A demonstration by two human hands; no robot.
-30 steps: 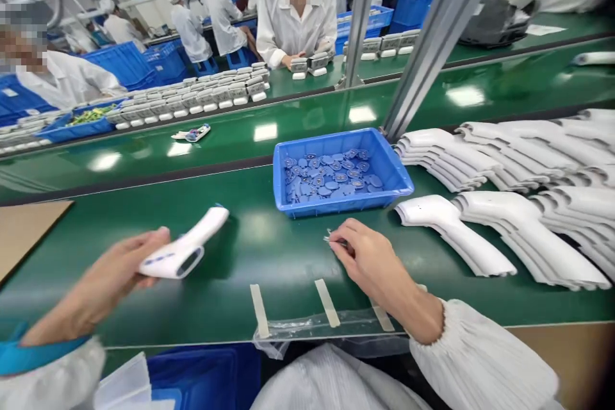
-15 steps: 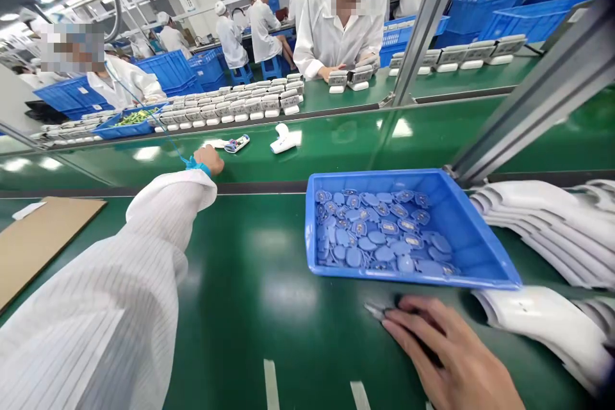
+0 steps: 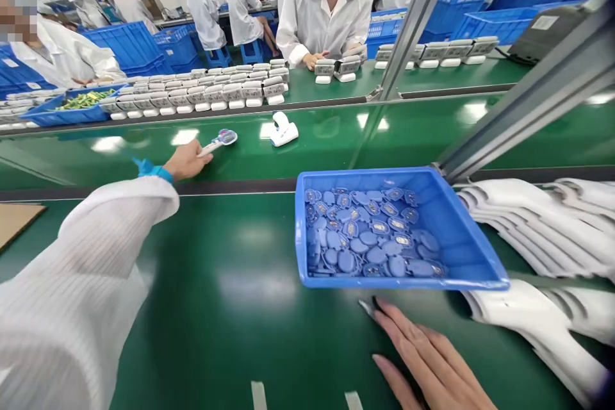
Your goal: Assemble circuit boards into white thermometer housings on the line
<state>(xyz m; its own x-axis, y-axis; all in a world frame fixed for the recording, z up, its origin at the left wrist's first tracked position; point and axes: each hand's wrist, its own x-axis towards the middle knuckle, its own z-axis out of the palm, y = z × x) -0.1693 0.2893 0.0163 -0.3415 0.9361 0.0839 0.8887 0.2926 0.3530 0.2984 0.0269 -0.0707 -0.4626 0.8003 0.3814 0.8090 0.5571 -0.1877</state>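
Observation:
My left hand (image 3: 185,160) is stretched far out over the glossy conveyor belt (image 3: 336,141). Its fingers are closed on the end of a small white and blue part (image 3: 220,139) lying there. A white thermometer body (image 3: 283,130) rests on the belt just right of that part. My right hand (image 3: 425,359) lies flat on the green table with its fingers stretched out. A thin metal tip, probably tweezers (image 3: 366,307), shows under its foremost fingertip. Just beyond that hand stands a blue tray (image 3: 307,237) holding several small blue pieces.
Stacked white thermometer shells (image 3: 538,230) fill the right side. A slanted metal post (image 3: 528,109) rises behind the tray. Across the belt, rows of white units (image 3: 225,93) line a bench where people in white coats work. A brown board (image 3: 16,221) lies at the left edge.
One second ago my left hand held the thermometer body near me; it now lies on the belt, and the hand has closed on the white and blue part. My right hand flattened out.

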